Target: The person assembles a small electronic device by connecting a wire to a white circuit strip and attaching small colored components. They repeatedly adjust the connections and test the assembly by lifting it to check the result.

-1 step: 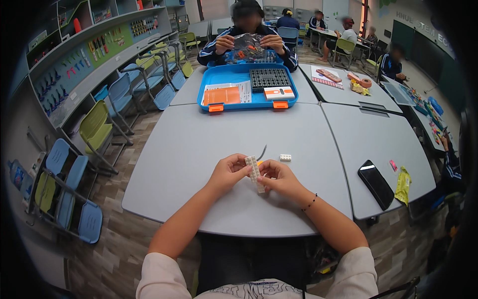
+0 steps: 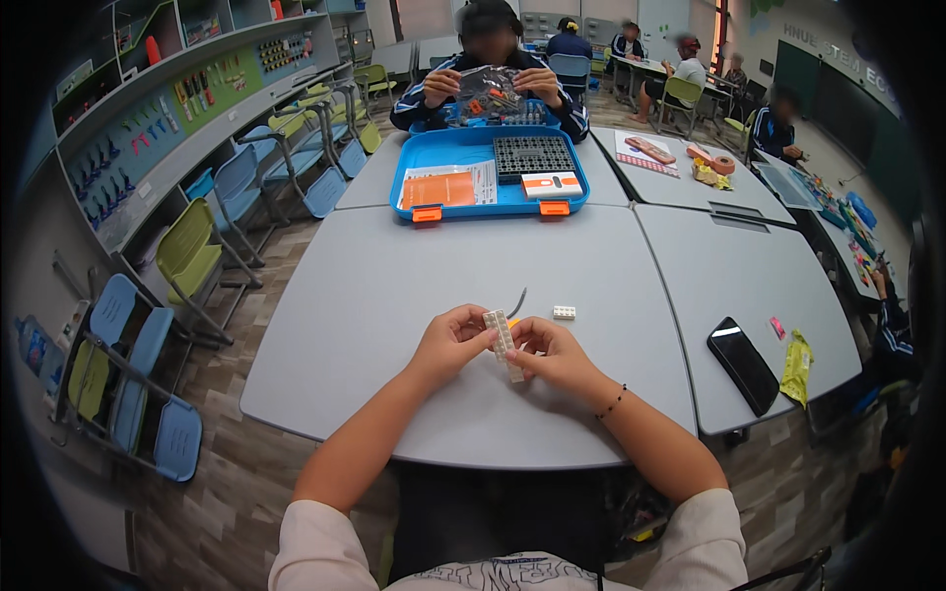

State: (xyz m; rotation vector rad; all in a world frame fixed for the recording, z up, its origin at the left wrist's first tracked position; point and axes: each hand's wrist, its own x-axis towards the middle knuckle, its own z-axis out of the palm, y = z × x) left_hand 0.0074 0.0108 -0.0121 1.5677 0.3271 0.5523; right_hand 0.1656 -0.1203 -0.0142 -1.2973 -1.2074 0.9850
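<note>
Between my two hands is a long white studded building brick (image 2: 499, 335), tilted above the table. My left hand (image 2: 454, 341) grips its upper left side with thumb and fingers. My right hand (image 2: 554, 353) pinches its lower right side; a second white piece (image 2: 514, 373) seems to show at the lower end, partly behind the fingers. Something orange-yellow (image 2: 513, 322) peeks out behind the brick, with a thin grey cable (image 2: 521, 299) rising past it; the rest is hidden by my hands. A small white studded brick (image 2: 564, 312) lies on the table just beyond my right hand.
Across the table (image 2: 365, 295), a blue tray (image 2: 443, 143) with orange clips holds papers, a dark grid piece and a white-orange box. Behind it a person holds a clear bag of parts (image 2: 490, 97). At right lie a black phone (image 2: 743, 365) and a yellow wrapper (image 2: 796, 367).
</note>
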